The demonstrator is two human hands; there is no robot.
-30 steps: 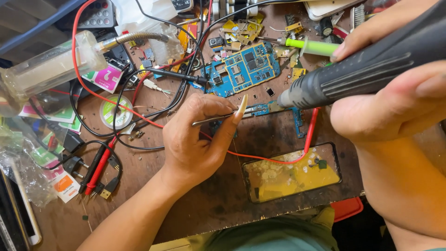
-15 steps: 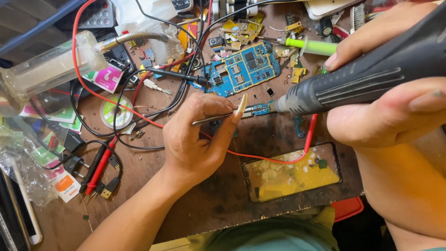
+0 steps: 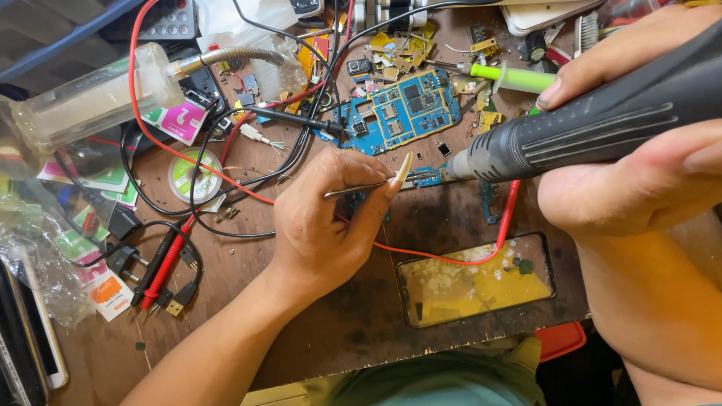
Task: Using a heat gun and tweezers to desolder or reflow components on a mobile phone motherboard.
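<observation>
Pinching thin steel tweezers (image 3: 368,187) in my left hand (image 3: 323,225), tips just beyond on a small, light, fragile board piece (image 3: 421,179); my right hand (image 3: 639,180) wraps the stiff hot-air handle (image 3: 594,124) mid-body.

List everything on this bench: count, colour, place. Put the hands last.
circuit board: one, blue, top centre of the bench
tweezers: one pair, silver, pinched in the left hand, tips towards the tool's tip
handheld tool: one, dark grey, gripped in the right hand, tip down near a small board
phone frame: one, black rim with yellow inside, lower centre
red wire: one, looping across the bench
probes: two, red and black, lower left
green-handled tool: one, top right
clear bottle: one, upper left
bench: one, brown, cluttered
left hand: one, centre
right hand: one, right edge
</observation>
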